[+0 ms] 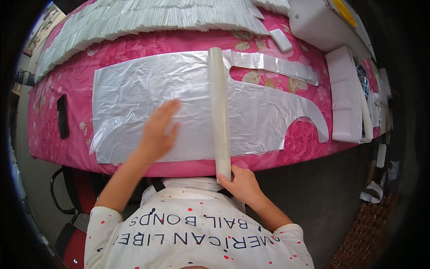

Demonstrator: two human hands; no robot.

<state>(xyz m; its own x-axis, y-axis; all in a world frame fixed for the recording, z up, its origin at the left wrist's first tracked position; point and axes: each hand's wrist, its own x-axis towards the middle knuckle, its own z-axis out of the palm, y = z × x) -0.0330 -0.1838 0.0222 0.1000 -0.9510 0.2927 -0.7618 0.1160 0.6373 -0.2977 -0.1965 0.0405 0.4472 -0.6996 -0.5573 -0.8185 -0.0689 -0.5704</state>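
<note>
We noted the white tube (219, 112) lying across the clear plastic sheet (134, 89) on the pink table (179, 42), long axis running away from us, our right hand (239, 181) closed on its near end, left hand (157, 130) flat and open on the sheet just left.

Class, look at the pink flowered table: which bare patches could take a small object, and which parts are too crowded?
Bare cloth lies left of the plastic sheet, around the black flat object, and in a strip between the sheet and the stacked white packets. The middle is taken by the sheet, the white tube, the left hand and right hand. The right end is crowded with white foam pieces.
</note>
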